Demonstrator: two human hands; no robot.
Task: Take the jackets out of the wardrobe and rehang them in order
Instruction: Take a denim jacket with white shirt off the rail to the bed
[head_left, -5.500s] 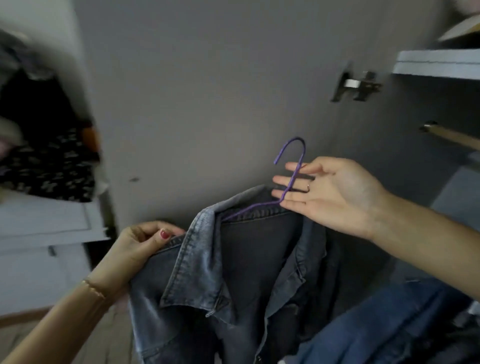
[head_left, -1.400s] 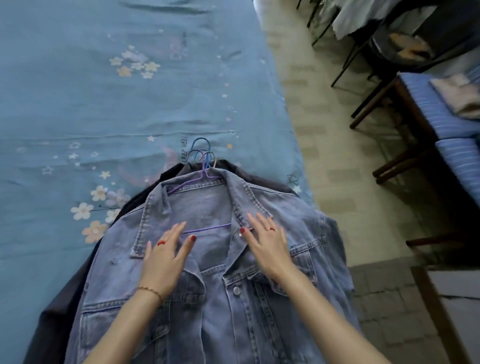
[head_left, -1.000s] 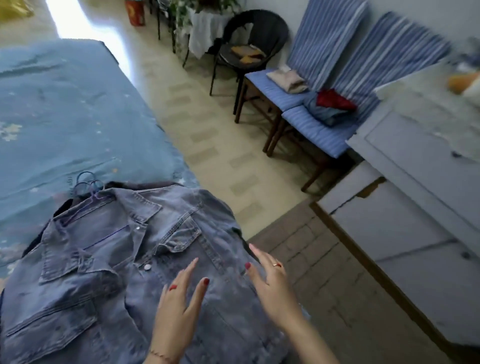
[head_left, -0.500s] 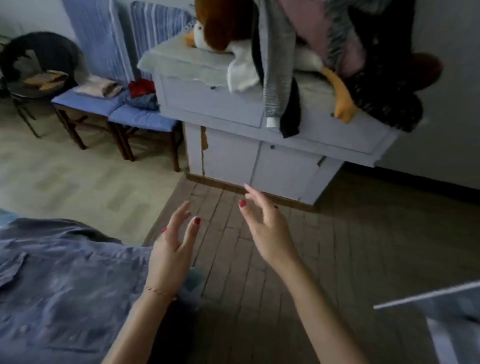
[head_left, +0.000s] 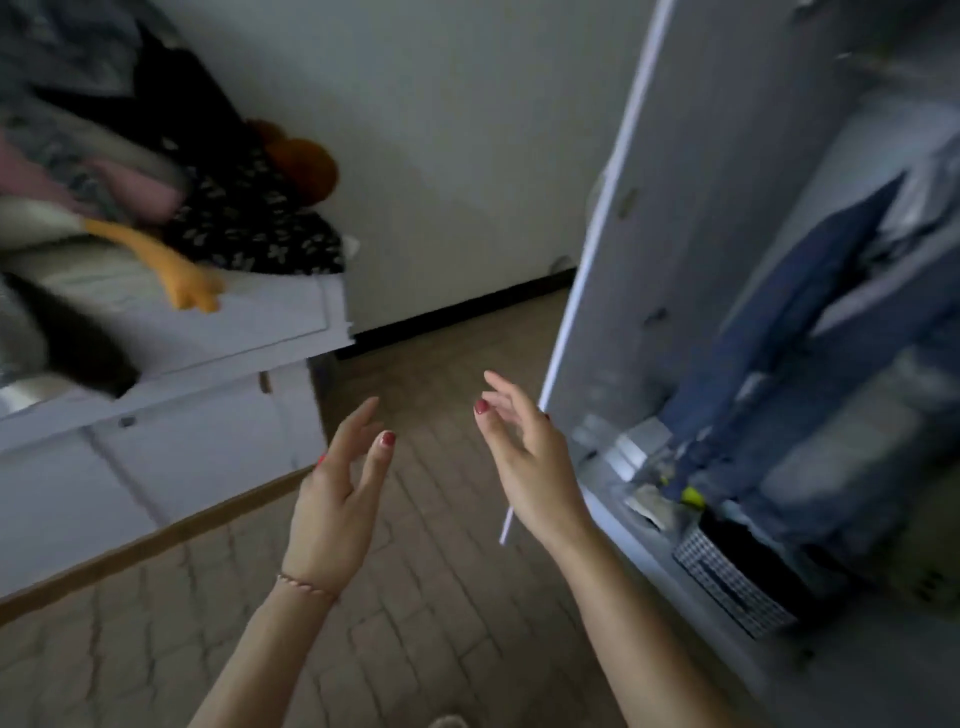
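Both hands, the left hand (head_left: 332, 499) and right hand (head_left: 530, 457), are reaching with fingers wide and empty, so the blue jacket (head_left: 779, 364) in the wardrobe (head_left: 623, 208) might slip off.

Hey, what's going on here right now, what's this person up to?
A person stands in front of an open wardrobe with both hands empty: the left hand and right hand are raised over the floor with fingers relaxed, holding nothing. Blue denim garments hang inside the wardrobe above a dark basket. To the left, a white cabinet carries a pile of clothes and soft toys. The picture is blurred.
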